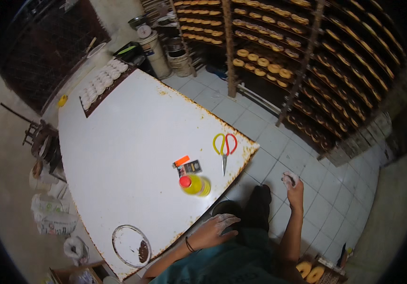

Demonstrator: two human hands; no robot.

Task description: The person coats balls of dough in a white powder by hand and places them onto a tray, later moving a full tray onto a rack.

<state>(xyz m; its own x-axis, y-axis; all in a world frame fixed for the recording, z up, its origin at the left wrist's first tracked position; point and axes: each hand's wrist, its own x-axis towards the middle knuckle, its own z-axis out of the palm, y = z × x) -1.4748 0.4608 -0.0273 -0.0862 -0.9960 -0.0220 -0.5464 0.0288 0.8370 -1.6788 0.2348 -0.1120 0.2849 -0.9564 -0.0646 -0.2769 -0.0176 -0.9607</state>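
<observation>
My left hand (222, 227), dusted with white powder, hovers in front of my body by the table's near edge. Its fingers are spread and it holds nothing. Out over the floor to the right is my right hand (292, 183), also powdery, with curled fingers; whether anything is inside them is unclear. Nearest on the white table (118, 149) stands a yellow bottle with a red cap (196, 185). Behind it lie an orange lighter (181, 161) and a small dark pack (192, 167). Scissors with yellow and red handles (225, 152) rest near the table corner.
A round dish (127, 245) with brown paste sits at the near left. White-coated pastries (104, 83) fill a dark tray at the far end. Tall wooden racks (230, 53) of doughnuts stand across the tiled floor (260, 117). More doughnuts (309, 271) lie low behind my right arm.
</observation>
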